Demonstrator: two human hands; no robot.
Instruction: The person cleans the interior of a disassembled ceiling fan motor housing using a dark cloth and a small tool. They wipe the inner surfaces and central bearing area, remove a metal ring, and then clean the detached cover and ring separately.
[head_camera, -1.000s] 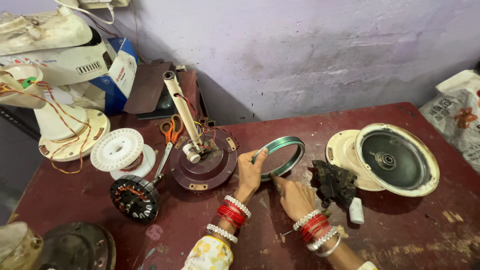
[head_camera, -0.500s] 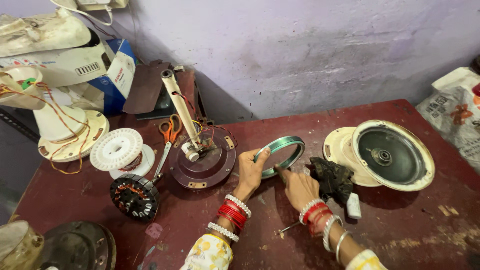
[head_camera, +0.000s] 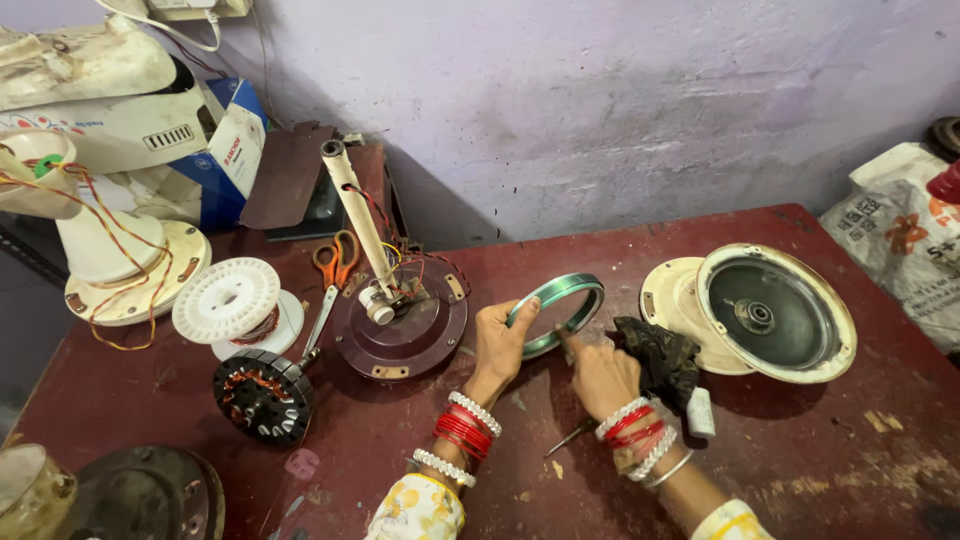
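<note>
Left hand (head_camera: 498, 345) clamped on the near-left edge of the green-banded metal ring (head_camera: 556, 313), thumb outside, fingers wrapped over the rim, ring tilted up off the dark red table (head_camera: 820, 450) at its middle. Right hand (head_camera: 603, 375) now closer in than a second ago, forefinger pressed against the ring's lower inner edge rather than hanging back beside it; holding nothing, fingers loosely curled, only that one fingertip touching. Head shifted a little too, so everything sits slightly leftward. Seems like attention gone to the ring's inner face, feeling along it.

Ring: thin, smooth, shiny, green on the outside, pale metal within. Just right of the right hand, a crumpled black rag (head_camera: 658, 355), greasy-looking. Beyond, a cream round fan housing (head_camera: 770, 312), dished, dark inside, hub at centre. Left of the ring, a maroon disc base (head_camera: 403, 325) with a cream stem leaning upward, wires trailing. Farther left, orange-handled scissors (head_camera: 332, 270), a white plastic spool (head_camera: 227, 298), a black stator (head_camera: 262, 392) with copper windings.
</note>
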